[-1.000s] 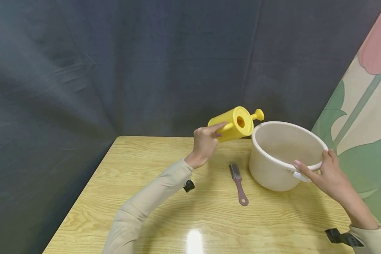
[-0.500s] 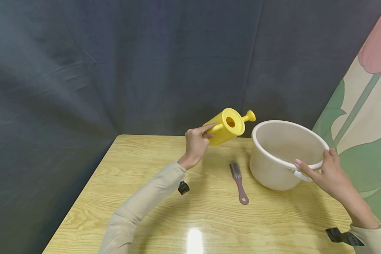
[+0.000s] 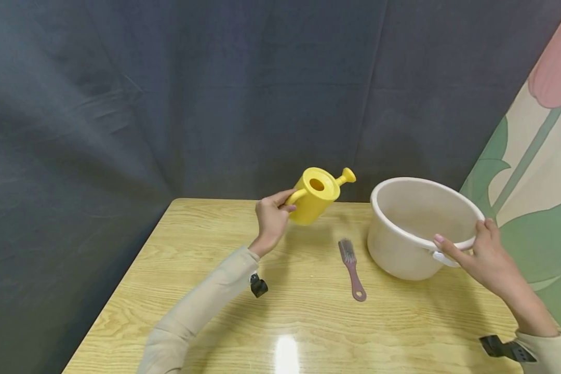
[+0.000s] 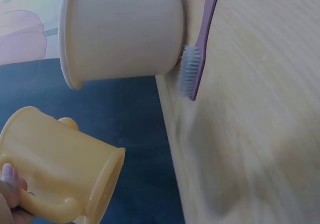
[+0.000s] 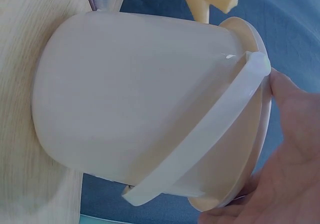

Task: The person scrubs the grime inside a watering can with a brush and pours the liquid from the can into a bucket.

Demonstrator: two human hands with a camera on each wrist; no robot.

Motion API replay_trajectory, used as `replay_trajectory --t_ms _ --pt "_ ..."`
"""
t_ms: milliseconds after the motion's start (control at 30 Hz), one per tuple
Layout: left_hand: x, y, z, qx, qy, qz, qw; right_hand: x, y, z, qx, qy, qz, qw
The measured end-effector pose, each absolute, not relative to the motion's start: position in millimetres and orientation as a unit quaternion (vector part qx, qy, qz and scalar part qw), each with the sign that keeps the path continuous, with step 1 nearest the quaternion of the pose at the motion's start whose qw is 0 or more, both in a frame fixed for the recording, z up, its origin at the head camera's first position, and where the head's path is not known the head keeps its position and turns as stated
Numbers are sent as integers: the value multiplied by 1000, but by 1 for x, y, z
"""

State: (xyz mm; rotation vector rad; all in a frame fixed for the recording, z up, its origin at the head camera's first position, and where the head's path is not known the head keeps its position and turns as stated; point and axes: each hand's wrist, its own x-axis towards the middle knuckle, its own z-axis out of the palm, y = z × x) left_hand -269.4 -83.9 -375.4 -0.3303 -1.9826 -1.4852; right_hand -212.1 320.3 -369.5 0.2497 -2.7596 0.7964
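My left hand (image 3: 272, 221) grips the handle of a yellow watering can (image 3: 310, 208), which hangs a little above the back of the table, slightly tilted, its spout pointing right. The left wrist view shows the same can (image 4: 60, 159) with fingers round its handle. At the right, a cream bucket (image 3: 397, 254) stands on the table, and my right hand (image 3: 493, 262) holds its rim, thumb on the near side. In the right wrist view the bucket's white handle (image 5: 200, 134) hangs along its side. Between can and bucket lies a purple hairbrush (image 3: 352, 270), bristles away from me.
The pale wooden table (image 3: 191, 291) ends at the back against a dark blue curtain (image 3: 262, 93). A flowered wall panel (image 3: 537, 171) rises close by on the right, beyond the bucket.
My left hand has moved left and slightly down with the watering can, away from the bucket. The can has turned more upright. My right hand and the bucket look almost unmoved.
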Motion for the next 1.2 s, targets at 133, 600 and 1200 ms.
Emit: replay_trajectory --t_ms 133,600,1200 --pt "-265 -90 -381 -103 -745 -589 294 -213 321 -371 86 -949 276 125" --pt "-251 -131 -397 -26 -727 -641 245 -213 318 -371 87 -948 278 127" --pt "-237 -187 -413 104 -674 -691 239 -213 318 -371 85 -949 278 122"
